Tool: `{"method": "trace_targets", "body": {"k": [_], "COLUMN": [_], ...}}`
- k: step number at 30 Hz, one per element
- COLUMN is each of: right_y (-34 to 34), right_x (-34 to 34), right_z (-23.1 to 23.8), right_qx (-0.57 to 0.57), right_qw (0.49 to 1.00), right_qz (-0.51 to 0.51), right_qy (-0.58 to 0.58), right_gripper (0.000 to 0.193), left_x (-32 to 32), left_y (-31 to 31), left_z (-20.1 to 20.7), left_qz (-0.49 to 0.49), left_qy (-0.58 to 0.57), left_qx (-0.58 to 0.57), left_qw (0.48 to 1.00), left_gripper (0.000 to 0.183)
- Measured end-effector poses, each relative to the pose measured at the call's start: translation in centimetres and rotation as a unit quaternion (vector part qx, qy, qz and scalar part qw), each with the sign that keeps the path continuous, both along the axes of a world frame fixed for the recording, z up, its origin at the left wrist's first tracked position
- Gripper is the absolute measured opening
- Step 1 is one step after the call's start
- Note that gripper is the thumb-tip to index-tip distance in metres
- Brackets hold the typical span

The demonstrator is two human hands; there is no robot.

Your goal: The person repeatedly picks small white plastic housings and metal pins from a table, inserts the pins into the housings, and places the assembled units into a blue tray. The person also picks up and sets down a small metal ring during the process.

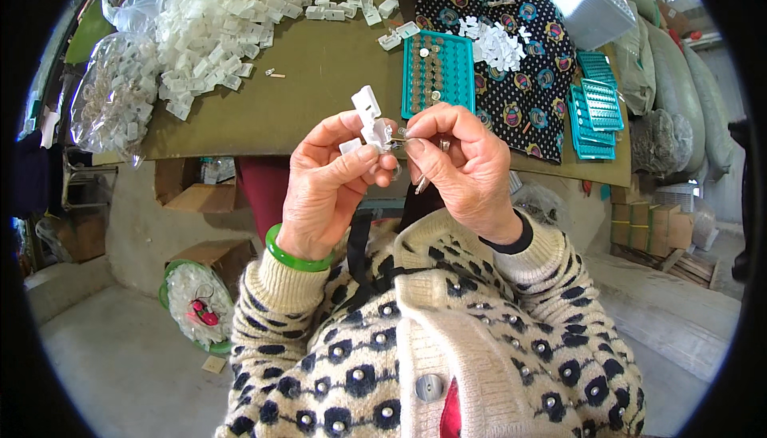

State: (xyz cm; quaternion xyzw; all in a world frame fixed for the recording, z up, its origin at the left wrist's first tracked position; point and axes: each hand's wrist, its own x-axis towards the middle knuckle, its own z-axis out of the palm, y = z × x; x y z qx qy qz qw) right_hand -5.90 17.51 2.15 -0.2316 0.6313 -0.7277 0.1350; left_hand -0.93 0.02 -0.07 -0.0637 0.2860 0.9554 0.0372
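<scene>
In the head view, the left hand (pixel 326 173) pinches a white plastic piece (pixel 367 105) between thumb and fingers, near the front edge of the table (pixel 339 70). The right hand (pixel 465 165), thumb and forefinger together, holds a thin metal part (pixel 397 140) right beside it, near the teal tray (pixel 461 78).

There are 2 hands (pixel 326 178), 1 bangle (pixel 297 260) (green), 1 wristband (pixel 519 238).

L hand (pixel 329 173) holds sm. white plastic pc. (pixel 366 104); R hand (pixel 470 168) pinches thin metal bit (pixel 397 140); rect. teal tray (pixel 462 78), 1 o'clock.
</scene>
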Motion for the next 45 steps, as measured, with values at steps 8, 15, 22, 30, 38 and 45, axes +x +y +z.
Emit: {"method": "trace_targets", "body": {"k": [8,15,22,30,38,45], "right_y": [-0.1,-0.2,-0.5,-1.1,-1.2,-1.2], "right_x": [0.4,0.0,1.0,1.2,1.2,0.2], "right_z": [0.7,1.4,2.0,0.2,-0.8,-1.9], "right_qx": [-0.059,-0.075,0.007,0.1,0.148,0.157], "right_qw": [0.987,0.971,0.988,0.966,0.889,0.839], "right_qz": [-0.013,0.0,-0.015,-0.09,-0.137,-0.132], "right_qy": [-0.146,-0.226,-0.152,0.219,0.412,0.505], "right_gripper": [0.005,0.005,0.011,0.017,0.032,0.033], "left_x": [0.2,0.4,0.3,0.7,1.0,0.7], "left_y": [0.3,1.0,1.7,2.2,2.5,3.3], "left_z": [-0.6,-1.0,-1.2,-0.3,1.2,0.7], "left_qz": [0.015,0.043,0.101,0.12,0.131,0.221], "left_qy": [0.003,0.037,0.097,0.051,-0.012,-0.027], "left_qx": [-0.015,-0.052,-0.112,-0.102,-0.165,-0.338], "left_qw": [1.0,0.997,0.984,0.986,0.978,0.914], "left_gripper": [0.032,0.028,0.027,0.02,0.017,0.015]}}
